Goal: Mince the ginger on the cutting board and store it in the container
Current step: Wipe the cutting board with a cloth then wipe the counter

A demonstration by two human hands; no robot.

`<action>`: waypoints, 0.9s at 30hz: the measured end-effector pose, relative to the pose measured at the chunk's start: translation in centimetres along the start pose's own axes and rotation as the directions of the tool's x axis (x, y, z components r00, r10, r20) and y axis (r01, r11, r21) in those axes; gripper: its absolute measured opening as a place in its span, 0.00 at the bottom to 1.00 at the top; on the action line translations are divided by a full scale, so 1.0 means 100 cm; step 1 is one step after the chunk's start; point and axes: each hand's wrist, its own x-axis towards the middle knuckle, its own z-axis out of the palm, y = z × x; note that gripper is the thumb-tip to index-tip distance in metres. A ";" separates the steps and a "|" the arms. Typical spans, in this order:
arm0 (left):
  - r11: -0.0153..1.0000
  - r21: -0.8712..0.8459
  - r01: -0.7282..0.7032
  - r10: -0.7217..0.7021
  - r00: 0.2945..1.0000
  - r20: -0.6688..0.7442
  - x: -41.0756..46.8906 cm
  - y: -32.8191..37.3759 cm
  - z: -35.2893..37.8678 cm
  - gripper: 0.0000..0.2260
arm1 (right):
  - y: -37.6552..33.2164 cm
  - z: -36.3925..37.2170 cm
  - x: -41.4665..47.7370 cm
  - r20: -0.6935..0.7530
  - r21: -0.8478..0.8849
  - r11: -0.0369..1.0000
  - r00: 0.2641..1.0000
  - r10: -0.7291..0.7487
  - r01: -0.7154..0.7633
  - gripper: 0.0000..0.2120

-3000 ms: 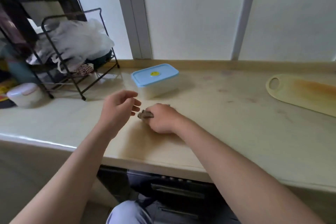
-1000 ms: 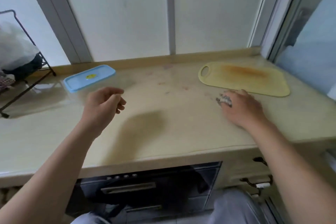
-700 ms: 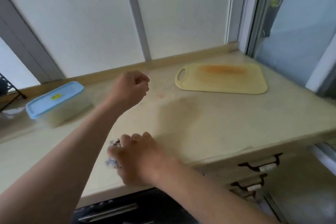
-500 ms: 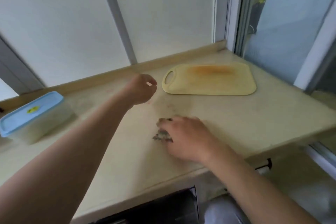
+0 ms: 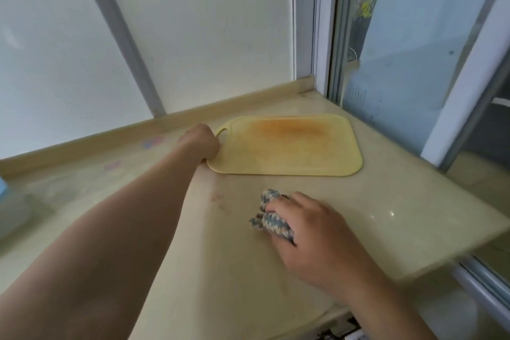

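Observation:
A pale yellow cutting board with an orange stain lies flat near the far right corner of the counter. No ginger shows on it. My left hand is curled at the board's handle end, its fingers over the handle hole. My right hand grips a crumpled blue-and-white woven cloth and presses it on the counter in front of the board. The container with the blue lid barely shows at the far left edge.
The beige counter ends in a front edge at the lower right, with a drawer front below. Frosted window panes stand behind the counter and a sliding glass door stands to the right. Faint pink stains mark the counter at the left.
My left hand has reached forward to the cutting board's handle end. My right hand has slid the cloth rightward over the counter. The view has swung right, leaving the container at the left edge.

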 end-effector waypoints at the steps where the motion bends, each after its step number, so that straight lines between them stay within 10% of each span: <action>1: 1.000 0.010 -0.005 0.005 1.000 0.024 0.001 0.003 0.001 0.11 | 0.000 0.000 0.001 0.001 0.004 1.000 1.000 0.006 -0.006 0.17; 27: 0.924 0.361 -0.126 0.123 0.992 0.032 -0.010 0.004 0.003 0.16 | -0.005 -0.004 -0.001 -0.029 0.070 0.996 0.998 0.059 -0.057 0.21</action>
